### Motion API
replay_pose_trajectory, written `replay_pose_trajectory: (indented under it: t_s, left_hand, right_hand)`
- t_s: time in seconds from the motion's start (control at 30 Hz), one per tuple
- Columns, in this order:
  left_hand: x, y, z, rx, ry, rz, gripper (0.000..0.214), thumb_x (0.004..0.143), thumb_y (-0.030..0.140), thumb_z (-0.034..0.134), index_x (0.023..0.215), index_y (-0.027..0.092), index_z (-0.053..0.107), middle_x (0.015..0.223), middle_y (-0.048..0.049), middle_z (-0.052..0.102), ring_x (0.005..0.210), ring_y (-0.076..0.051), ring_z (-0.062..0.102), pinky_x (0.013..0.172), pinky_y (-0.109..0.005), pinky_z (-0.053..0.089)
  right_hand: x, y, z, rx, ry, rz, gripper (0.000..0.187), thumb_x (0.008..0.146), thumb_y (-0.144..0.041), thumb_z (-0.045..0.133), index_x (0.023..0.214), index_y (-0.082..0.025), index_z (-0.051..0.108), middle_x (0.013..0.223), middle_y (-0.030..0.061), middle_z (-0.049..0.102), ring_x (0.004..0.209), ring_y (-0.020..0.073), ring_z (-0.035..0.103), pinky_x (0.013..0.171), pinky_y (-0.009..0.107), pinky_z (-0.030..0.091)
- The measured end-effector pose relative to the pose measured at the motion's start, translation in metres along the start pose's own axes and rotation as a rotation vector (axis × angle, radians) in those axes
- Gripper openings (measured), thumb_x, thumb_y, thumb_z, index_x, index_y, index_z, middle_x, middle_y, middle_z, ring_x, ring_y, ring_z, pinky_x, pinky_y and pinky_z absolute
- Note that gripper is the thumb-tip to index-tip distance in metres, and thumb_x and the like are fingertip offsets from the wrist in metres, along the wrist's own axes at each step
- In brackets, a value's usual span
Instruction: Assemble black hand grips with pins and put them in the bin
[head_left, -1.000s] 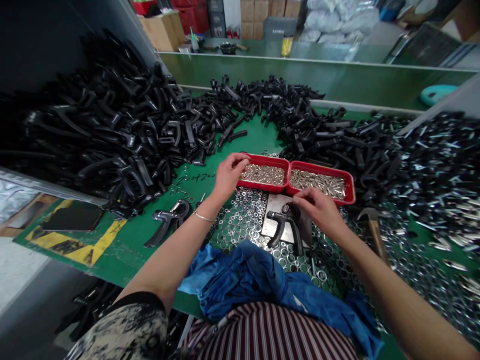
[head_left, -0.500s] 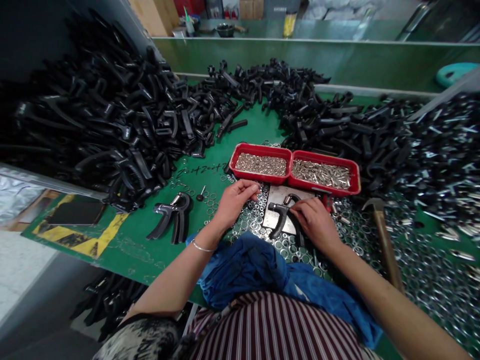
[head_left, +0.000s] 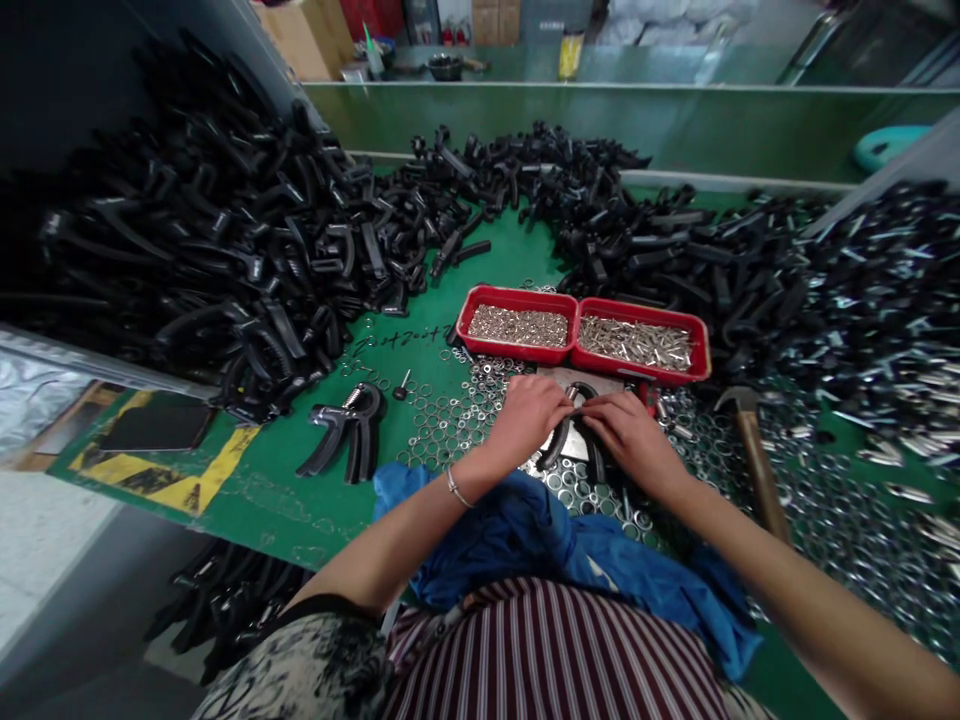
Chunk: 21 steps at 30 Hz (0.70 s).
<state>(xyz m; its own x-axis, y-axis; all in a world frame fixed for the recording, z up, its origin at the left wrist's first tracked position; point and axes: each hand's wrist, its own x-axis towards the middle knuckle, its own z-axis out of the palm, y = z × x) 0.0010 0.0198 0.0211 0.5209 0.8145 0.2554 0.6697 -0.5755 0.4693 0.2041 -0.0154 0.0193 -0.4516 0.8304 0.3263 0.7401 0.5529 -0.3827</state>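
Observation:
A black hand grip strengthener lies on a steel plate, its metal head under my fingers. My left hand and my right hand meet over that head, and both pinch it. Part of the tool is hidden by my fingers. A finished-looking twin strengthener rests on the green mat to the left. Just beyond my hands stands a red two-part tray, with small metal rings on the left side and steel pins on the right. Loose washers surround the plate.
Large heaps of black plastic handles rise at the left and back, and a pile of steel parts lies at the right. A claw hammer lies to the right. A blue cloth covers my lap. A green divider runs behind.
My left hand has moved down from the tray and right, joining my right hand at the tool's head. The view has tilted slightly, and the tool stays on the plate.

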Motion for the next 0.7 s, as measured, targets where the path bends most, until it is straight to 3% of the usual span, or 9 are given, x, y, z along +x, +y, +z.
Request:
replay_pose_trajectory:
  t_s: [0.17, 0.3, 0.4, 0.47, 0.57, 0.7]
  left_hand:
    - [0.005, -0.001, 0.014, 0.180, -0.012, 0.062, 0.027, 0.100, 0.036, 0.049, 0.095, 0.018, 0.069, 0.096, -0.0057, 0.066, 0.097, -0.023, 0.054, 0.088, -0.039, 0.034]
    - [0.004, -0.005, 0.020, 0.286, 0.004, 0.188, 0.033, 0.103, 0.034, 0.040, 0.099, 0.016, 0.068, 0.098, -0.0080, 0.067, 0.096, -0.023, 0.055, 0.086, -0.040, 0.035]
    - [-0.001, -0.009, 0.020, 0.288, 0.004, 0.283, 0.028, 0.103, 0.029, 0.041, 0.109, 0.017, 0.066, 0.107, -0.0076, 0.068, 0.099, -0.022, 0.055, 0.088, -0.039, 0.037]
    - [-0.004, -0.011, 0.019, 0.272, -0.007, 0.315, 0.026, 0.102, 0.026, 0.043, 0.116, 0.017, 0.064, 0.114, -0.0072, 0.067, 0.104, -0.021, 0.055, 0.090, -0.037, 0.038]
    - [-0.004, -0.010, 0.016, 0.285, -0.043, 0.299, 0.025, 0.102, 0.025, 0.044, 0.115, 0.019, 0.064, 0.114, -0.0067, 0.066, 0.104, -0.022, 0.054, 0.088, -0.036, 0.039]
    - [0.001, -0.009, 0.017, 0.383, -0.045, 0.258, 0.024, 0.102, 0.025, 0.043, 0.106, 0.017, 0.065, 0.105, -0.0087, 0.066, 0.098, -0.024, 0.054, 0.085, -0.039, 0.039]
  right_hand:
    - [-0.039, 0.010, -0.030, -0.012, 0.137, 0.205, 0.030, 0.099, -0.030, 0.049, 0.123, -0.019, 0.062, 0.119, 0.0128, 0.065, 0.113, 0.0273, 0.057, 0.100, 0.048, 0.046]
    - [-0.085, 0.028, -0.060, -0.176, 0.097, 0.305, 0.027, 0.099, -0.032, 0.046, 0.116, -0.022, 0.065, 0.115, 0.0110, 0.067, 0.107, 0.0277, 0.060, 0.097, 0.047, 0.043]
    - [-0.112, 0.041, -0.076, -0.419, 0.027, 0.395, 0.036, 0.099, -0.035, 0.040, 0.121, -0.016, 0.062, 0.114, 0.0175, 0.066, 0.104, 0.0330, 0.059, 0.094, 0.051, 0.041]
    - [-0.124, 0.046, -0.081, -0.539, -0.039, 0.458, 0.045, 0.099, -0.037, 0.037, 0.133, -0.014, 0.055, 0.111, 0.0206, 0.064, 0.100, 0.0362, 0.058, 0.089, 0.052, 0.042]
    - [-0.131, 0.049, -0.081, -0.572, -0.096, 0.524, 0.056, 0.098, -0.039, 0.035, 0.149, -0.015, 0.039, 0.096, 0.0185, 0.060, 0.088, 0.0358, 0.057, 0.079, 0.049, 0.045]
    - [-0.131, 0.055, -0.078, -0.559, -0.081, 0.563, 0.062, 0.096, -0.041, 0.036, 0.147, -0.005, 0.039, 0.095, 0.0212, 0.056, 0.086, 0.0360, 0.055, 0.077, 0.048, 0.047]
